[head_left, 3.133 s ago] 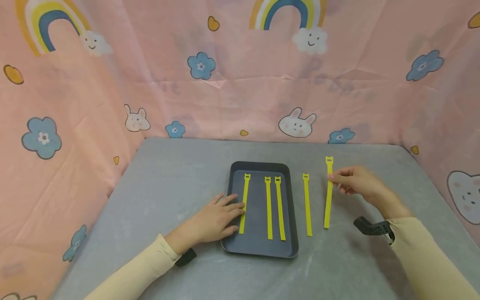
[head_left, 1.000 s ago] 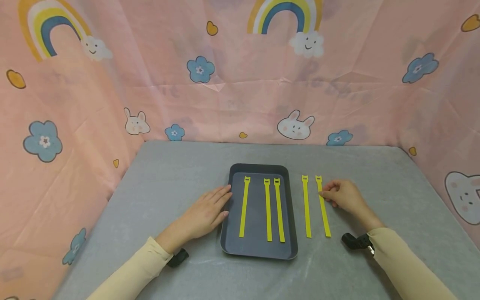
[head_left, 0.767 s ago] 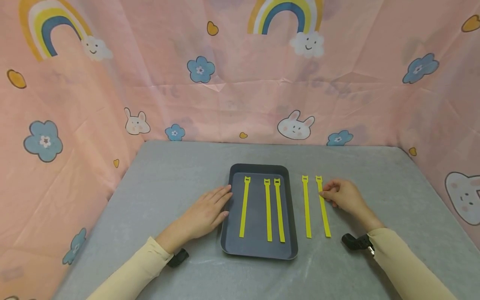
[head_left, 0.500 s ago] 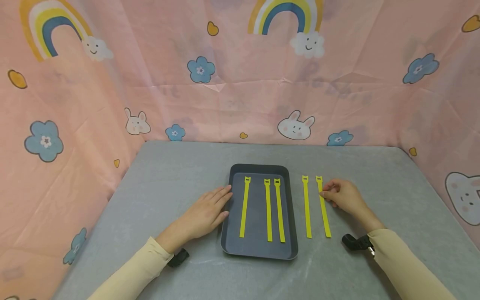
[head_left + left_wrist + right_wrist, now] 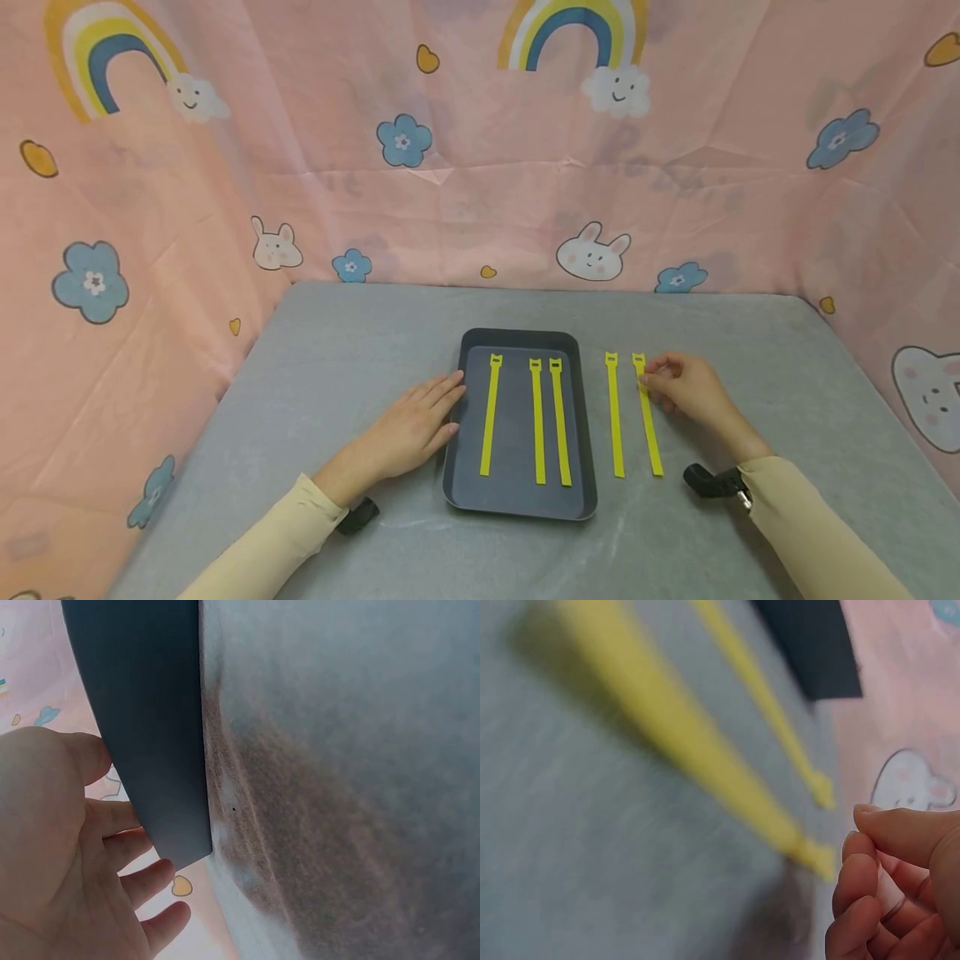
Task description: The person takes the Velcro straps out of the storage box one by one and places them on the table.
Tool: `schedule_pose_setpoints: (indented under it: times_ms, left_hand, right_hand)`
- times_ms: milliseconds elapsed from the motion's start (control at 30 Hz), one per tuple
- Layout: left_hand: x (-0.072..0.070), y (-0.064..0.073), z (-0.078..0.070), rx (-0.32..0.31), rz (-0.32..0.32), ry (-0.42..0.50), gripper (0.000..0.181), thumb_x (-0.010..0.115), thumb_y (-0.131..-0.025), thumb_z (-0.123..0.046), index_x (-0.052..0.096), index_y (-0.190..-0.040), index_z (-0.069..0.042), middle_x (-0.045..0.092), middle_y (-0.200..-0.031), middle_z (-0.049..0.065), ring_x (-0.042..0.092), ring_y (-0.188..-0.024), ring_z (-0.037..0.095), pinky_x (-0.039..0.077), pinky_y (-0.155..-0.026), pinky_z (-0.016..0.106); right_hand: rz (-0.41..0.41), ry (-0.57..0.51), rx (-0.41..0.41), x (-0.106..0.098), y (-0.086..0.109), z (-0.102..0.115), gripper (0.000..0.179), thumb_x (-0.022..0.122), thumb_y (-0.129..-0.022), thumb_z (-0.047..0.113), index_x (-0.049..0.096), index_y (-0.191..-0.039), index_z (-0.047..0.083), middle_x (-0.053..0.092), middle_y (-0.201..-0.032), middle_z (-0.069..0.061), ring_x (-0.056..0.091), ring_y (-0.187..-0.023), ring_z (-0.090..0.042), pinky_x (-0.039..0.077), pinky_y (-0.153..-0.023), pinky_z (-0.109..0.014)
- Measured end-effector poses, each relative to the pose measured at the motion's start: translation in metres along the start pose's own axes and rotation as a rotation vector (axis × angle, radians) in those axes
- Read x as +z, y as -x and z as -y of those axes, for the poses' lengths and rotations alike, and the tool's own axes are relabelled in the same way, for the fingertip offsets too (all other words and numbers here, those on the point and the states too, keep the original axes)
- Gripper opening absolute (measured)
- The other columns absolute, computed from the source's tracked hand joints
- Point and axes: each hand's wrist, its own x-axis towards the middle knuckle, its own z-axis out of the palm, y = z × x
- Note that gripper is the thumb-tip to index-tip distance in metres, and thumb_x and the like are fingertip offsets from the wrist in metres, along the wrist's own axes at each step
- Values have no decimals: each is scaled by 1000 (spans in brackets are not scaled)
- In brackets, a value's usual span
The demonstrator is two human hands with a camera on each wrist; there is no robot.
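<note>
Three yellow hook-and-loop cable ties lie in the dark grey baking tray (image 5: pixel 519 502), one of them a left cable tie (image 5: pixel 489 425) set apart from the other two. My left hand (image 5: pixel 408 425) rests against the tray's left wall with relaxed fingers; the left wrist view shows the fingertips at the tray's side (image 5: pixel 150 712). To the right of the tray, a cable tie (image 5: pixel 615 417) and an outer cable tie (image 5: pixel 649 433) lie on the table. My right hand (image 5: pixel 686 392) is at the outer tie's slotted head, thumb and bent forefinger close together, nothing visible between them in the right wrist view.
A grey cloth (image 5: pixel 337 333) covers the table. Behind and beside it hangs a pink printed curtain (image 5: pixel 480 192). Black wrist mounts (image 5: pixel 716 482) sit below both sleeves.
Earlier my right hand held the outer cable tie raised, then laid it right of its neighbour. Now its fingers have shifted slightly up and off the tie. My left hand drew back to the tray's wall.
</note>
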Motion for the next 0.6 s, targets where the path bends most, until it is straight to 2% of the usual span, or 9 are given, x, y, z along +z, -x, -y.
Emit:
schedule_pose_setpoints:
  times_ms: [133, 267, 367, 467, 600]
  left_hand:
    - [0, 0, 0, 1, 6, 8, 57, 46, -105, -35, 36, -152, -4, 27, -164, 11, 31, -151, 32, 32, -120, 51]
    - [-1, 0, -1, -5, 19, 17, 60, 45, -105, -35, 31, -155, -4, 24, -166, 11, 29, -151, 33, 31, -121, 51]
    - [-1, 0, 0, -13, 23, 29, 63, 45, -105, -35, 27, -156, -3, 22, -166, 12, 28, -151, 34, 31, -121, 52]
    - [-1, 0, 1, -18, 23, 43, 64, 45, -105, -36, 25, -156, -2, 21, -166, 14, 28, -151, 35, 31, -120, 52]
    - [-2, 0, 1, -17, 25, 51, 64, 44, -105, -36, 25, -156, -2, 22, -166, 14, 28, -151, 35, 30, -120, 52]
  right_hand:
    - [-4, -9, -31, -4, 1, 20, 28, 67, -95, 27, 63, -110, 4, 54, -66, -3, 50, -53, -14, 42, -48, -28]
    - [3, -53, -94, -1, -1, 44, 28, 68, -94, 28, 64, -110, 5, 58, -69, -8, 50, -51, -14, 41, -46, -29]
    - [17, -107, -142, 5, -2, 60, 27, 68, -94, 25, 65, -110, 4, 62, -73, -15, 50, -50, -17, 43, -47, -29]
    - [36, -155, -172, 12, -5, 74, 26, 68, -94, 24, 65, -111, 4, 63, -76, -19, 53, -51, -26, 43, -46, -30]
    - [62, -190, -190, 24, -9, 90, 25, 68, -94, 23, 65, -113, 6, 63, -77, -19, 51, -50, -24, 41, -45, -29]
